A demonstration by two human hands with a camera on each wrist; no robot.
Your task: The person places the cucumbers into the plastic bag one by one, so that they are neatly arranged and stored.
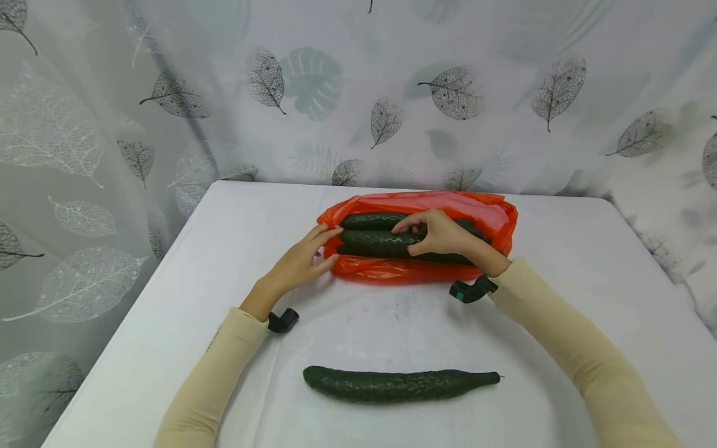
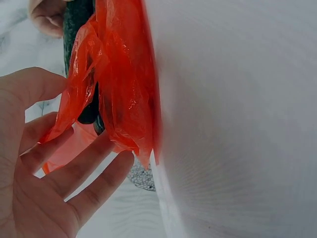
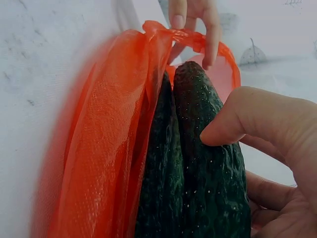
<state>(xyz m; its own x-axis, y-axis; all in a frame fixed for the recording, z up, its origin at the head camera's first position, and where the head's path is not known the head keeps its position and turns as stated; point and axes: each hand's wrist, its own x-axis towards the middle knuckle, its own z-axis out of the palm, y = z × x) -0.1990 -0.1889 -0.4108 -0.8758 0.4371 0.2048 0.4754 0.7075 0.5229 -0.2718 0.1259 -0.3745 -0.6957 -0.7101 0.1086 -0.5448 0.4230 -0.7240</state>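
Observation:
An orange-red plastic bag [image 1: 386, 272] lies across the far part of the table, its mouth spread around several dark green cucumbers. From above, my right hand [image 1: 442, 233] grips one cucumber [image 3: 210, 173], thumb on one side and fingers round the other. That cucumber lies among the others in the bag. At the bag's left end, my left hand [image 1: 299, 261] touches the plastic with spread, fairly straight fingers; its thumb meets the bag's edge in the left wrist view. Closer to the front, a single long cucumber [image 1: 398, 385] lies crosswise on the table.
The table [image 1: 571, 298] has a white cover. Behind and beside it hangs a pale curtain [image 1: 358, 81] with a leaf print. Each wrist wears a small black device, the right one [image 1: 473, 290] close to the bag's front edge.

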